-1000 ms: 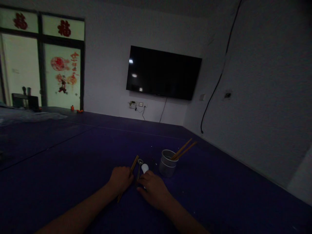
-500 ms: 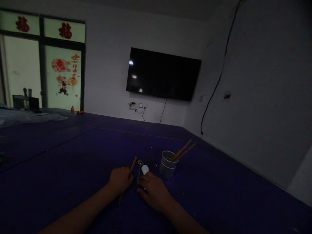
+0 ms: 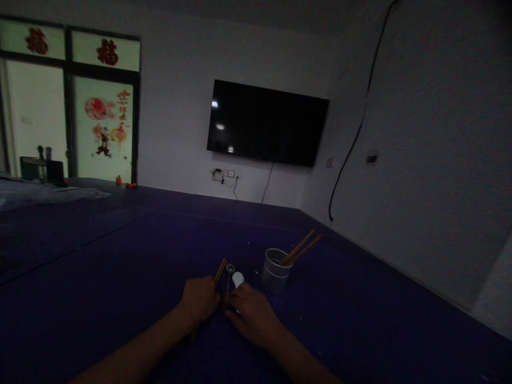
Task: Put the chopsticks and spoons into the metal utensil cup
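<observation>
My left hand [image 3: 200, 300] is closed round a pair of wooden chopsticks [image 3: 220, 271], whose upper ends stick out past the knuckles. Just right of it, my right hand [image 3: 254, 312] has its fingers curled over the lower part of a white spoon [image 3: 238, 279]; the rounded end shows above them. A shiny metal utensil [image 3: 230, 269], seemingly a spoon, lies between both hands, its lower end at my right fingertips. Dim light hides the exact finger contact. Right of the hands stands a grey metal cup [image 3: 275, 274] with wooden chopsticks [image 3: 302, 248] leaning out of it.
A dark blue tabletop [image 3: 168, 234] reaches back to the wall. Clear plastic sheeting [image 3: 52, 194] lies at the far left, near small orange objects [image 3: 119, 180]. A television [image 3: 268, 122] hangs on the wall, and a black cable [image 3: 354, 141] dangles at the right.
My left hand has shifted slightly right and down along with the chopsticks, whose lower ends show less. My right hand, the white spoon and the cup stay in place.
</observation>
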Available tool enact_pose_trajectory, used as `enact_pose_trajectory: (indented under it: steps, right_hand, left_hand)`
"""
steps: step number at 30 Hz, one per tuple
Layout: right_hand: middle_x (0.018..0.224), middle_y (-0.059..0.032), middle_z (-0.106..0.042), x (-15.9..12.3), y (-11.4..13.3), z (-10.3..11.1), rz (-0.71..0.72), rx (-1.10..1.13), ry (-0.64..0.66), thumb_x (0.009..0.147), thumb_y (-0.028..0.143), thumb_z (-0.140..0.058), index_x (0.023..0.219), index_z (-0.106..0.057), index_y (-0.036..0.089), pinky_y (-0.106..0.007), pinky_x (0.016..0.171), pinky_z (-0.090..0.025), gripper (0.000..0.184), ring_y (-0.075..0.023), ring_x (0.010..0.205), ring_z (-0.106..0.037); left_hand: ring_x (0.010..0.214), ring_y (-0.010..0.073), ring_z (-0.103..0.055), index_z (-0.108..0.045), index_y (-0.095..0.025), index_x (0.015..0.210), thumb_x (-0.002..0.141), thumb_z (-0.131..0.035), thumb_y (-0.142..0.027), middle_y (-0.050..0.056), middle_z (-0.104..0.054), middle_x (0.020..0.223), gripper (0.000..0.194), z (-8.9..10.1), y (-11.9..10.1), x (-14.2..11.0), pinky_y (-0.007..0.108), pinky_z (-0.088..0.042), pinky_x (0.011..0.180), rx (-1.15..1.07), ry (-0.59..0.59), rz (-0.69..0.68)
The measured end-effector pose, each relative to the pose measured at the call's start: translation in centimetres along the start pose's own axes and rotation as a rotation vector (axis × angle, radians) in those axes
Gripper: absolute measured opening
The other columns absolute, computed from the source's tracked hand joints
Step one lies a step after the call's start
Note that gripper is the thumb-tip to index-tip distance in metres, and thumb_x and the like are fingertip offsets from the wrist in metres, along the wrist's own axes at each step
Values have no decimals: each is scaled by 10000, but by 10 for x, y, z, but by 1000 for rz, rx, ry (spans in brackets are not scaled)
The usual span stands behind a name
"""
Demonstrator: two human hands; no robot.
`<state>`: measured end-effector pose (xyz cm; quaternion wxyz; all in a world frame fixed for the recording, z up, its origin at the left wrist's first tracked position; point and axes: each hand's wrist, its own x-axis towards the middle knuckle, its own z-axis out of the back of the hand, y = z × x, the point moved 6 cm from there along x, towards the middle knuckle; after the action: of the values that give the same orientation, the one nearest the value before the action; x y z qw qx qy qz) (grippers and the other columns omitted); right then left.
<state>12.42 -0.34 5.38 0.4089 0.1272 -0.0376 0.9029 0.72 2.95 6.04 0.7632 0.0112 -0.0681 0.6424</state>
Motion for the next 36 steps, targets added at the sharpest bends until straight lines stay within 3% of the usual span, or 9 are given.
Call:
enact_pose_trajectory:
  steps: [7, 10, 14, 19, 23, 27, 32, 36]
  right_hand:
    - [1017, -44, -651, 0, -1, -2, -4, 16, -30, 888, 278, -521, 1061, -619, 222, -309, 855, -408, 207, -208, 1029, -524]
    - [1020, -43, -655, -1, -2, -1, -46, 37, -66, 882, 264, -529, 1052, -622, 225, -309, 859, -411, 197, -205, 1021, -538]
    - [1020, -69, -663, -2, -7, 6, -156, 98, -223, 892, 259, -500, 1081, -628, 209, -330, 865, -427, 234, -212, 987, -573]
    - [888, -66, -689, -12, -18, 22, -286, 424, -522, 936, 422, -403, 1110, -640, 203, -314, 747, -479, 367, -190, 792, -623]
    - [694, -11, -640, -13, -19, 30, -271, 743, -610, 907, 515, -420, 989, -675, 187, -272, 629, -480, 424, -159, 639, -588]
    - [683, -6, -604, -11, -18, 28, -273, 964, -662, 884, 542, -445, 910, -652, 163, -247, 599, -465, 433, -146, 634, -566]
    - [668, 8, -561, -10, -19, 18, -337, 1063, -702, 869, 571, -455, 770, -575, 181, -225, 541, -433, 420, -132, 602, -534]
    - [627, 16, -536, -20, -26, 26, -427, 960, -810, 881, 586, -411, 802, -562, 188, -229, 506, -408, 433, -139, 572, -515]
  left_hand:
    - [929, 260, -668, -630, -110, 978, 812, -420, -261, 164, -703, 957, 307, -1, 4, 0, 352, -480, 799, 7, 13, 40]
    - [899, 262, -672, -609, -106, 986, 828, -401, -275, 155, -703, 936, 312, 6, 5, 1, 354, -478, 784, 4, -41, 41]
    - [850, 265, -671, -581, -107, 961, 861, -358, -271, 145, -696, 861, 295, 18, -2, -1, 358, -469, 771, -33, -133, -23]
    - [860, 242, -646, -540, -154, 961, 865, -382, -236, 104, -677, 851, 202, 25, -26, -14, 346, -452, 800, -97, -234, -225]
    - [896, 230, -622, -512, -175, 990, 836, -395, -125, 92, -664, 901, 199, 22, -45, -24, 348, -448, 820, -92, -288, -400]
    - [883, 207, -613, -486, -183, 1016, 857, -383, -128, 85, -660, 942, 197, 20, -47, -24, 330, -460, 800, -139, -324, -423]
    - [823, 201, -608, -482, -180, 1034, 853, -383, -135, 84, -662, 911, 211, 17, -46, -24, 329, -464, 764, -163, -351, -449]
    - [832, 208, -609, -494, -191, 999, 834, -427, -164, 78, -661, 906, 180, 11, -46, -25, 329, -456, 772, -139, -310, -433]
